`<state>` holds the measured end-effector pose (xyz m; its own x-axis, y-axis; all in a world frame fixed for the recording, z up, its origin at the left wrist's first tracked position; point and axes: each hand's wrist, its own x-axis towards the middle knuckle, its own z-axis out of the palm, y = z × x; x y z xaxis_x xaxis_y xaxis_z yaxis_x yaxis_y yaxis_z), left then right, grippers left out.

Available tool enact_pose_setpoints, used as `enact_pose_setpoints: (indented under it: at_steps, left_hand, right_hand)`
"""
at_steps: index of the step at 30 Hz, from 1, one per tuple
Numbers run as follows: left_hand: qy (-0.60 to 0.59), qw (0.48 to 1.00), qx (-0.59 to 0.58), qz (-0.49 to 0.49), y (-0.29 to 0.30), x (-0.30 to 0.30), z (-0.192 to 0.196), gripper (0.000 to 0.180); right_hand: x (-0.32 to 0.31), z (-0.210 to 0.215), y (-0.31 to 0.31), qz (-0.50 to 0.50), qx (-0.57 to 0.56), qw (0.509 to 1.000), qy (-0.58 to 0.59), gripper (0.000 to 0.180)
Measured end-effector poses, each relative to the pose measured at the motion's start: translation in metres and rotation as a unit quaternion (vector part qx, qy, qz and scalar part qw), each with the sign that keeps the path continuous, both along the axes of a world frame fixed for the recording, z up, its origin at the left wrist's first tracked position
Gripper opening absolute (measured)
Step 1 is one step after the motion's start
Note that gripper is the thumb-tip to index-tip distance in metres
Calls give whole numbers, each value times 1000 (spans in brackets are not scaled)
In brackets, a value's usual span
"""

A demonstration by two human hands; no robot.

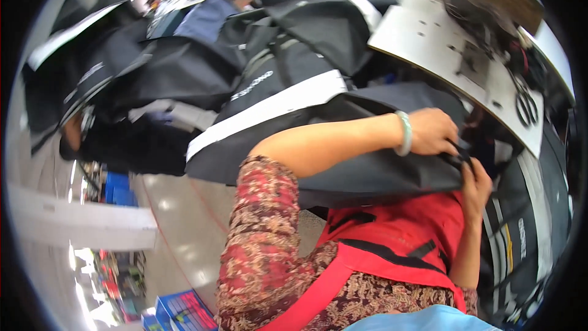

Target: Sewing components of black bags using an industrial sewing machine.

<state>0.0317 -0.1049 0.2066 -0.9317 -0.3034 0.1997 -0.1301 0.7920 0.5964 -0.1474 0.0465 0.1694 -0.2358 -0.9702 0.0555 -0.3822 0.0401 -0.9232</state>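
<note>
**A:** ok so what are the hands actually doing here?

**B:** left hand [433,130] is curled shut, pinching the edge of the black fabric piece [367,171]; there's a pale green bangle [404,133] on that wrist; right hand [474,187] sits just below it, fingers closed on the same edge, so the two hands nearly touch

**A:** and where's the fabric relative to them?

**B:** it spreads out to the left of both hands, draped under the left forearm and over the lap, above a red apron [392,233]; the gripped bit is its right-hand end, close to the near edge of the grey sewing table [429,43]

**A:** anything further out?

**B:** black scissors [525,105] lie near the table's right edge, well apart from the hands; a heap of black bags with white bands [269,107] is piled off the table's left side; blue crates [184,309] sit on the floor lower left; can't tell what's on the table's far end, too dark
</note>
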Motion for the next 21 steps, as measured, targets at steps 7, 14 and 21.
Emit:
enact_pose_setpoints:
  at_steps: [7, 14, 21]
  left_hand:
    - [90, 994, 47, 39, 30, -10, 53, 23]
    - [66, 992, 80, 77, 28, -2, -3, 24]
    - [76, 987, 97, 102, 27, -4, -8, 24]
  right_hand:
    - [-32, 40, 10, 52, -60, 995, -59, 16]
    - [-16, 8, 4, 84, -8, 994, -69, 18]
    - [-12, 13, 2, 57, -15, 998, -22, 21]
